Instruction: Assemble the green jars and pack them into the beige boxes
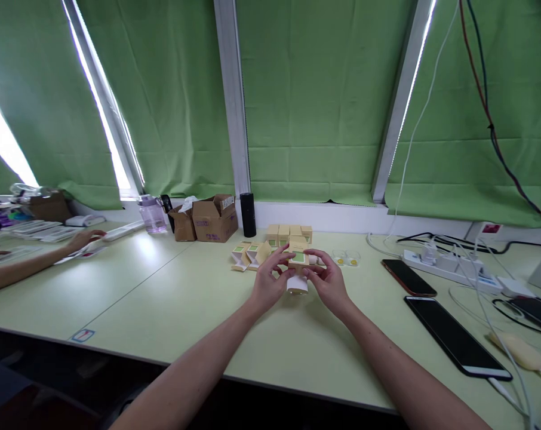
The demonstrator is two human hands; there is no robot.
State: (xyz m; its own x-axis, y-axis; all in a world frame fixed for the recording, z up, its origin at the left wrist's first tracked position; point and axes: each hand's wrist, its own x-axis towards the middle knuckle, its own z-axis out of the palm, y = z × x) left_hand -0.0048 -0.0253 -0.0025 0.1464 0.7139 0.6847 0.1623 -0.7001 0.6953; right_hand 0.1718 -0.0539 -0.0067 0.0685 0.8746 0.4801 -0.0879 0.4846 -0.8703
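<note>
While fingers [323, 257] hold a box [299, 258], small cartons [283, 230] stand behind.

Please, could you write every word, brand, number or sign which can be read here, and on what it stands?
No text can be read with certainty.
Carton in the left hand and right hand: green label, print too small.
Other small cartons: too small.
Large cardboard box: purple print and white label, too blurred.
Table-edge sticker: red mark, blue outline, no readable word.
</note>
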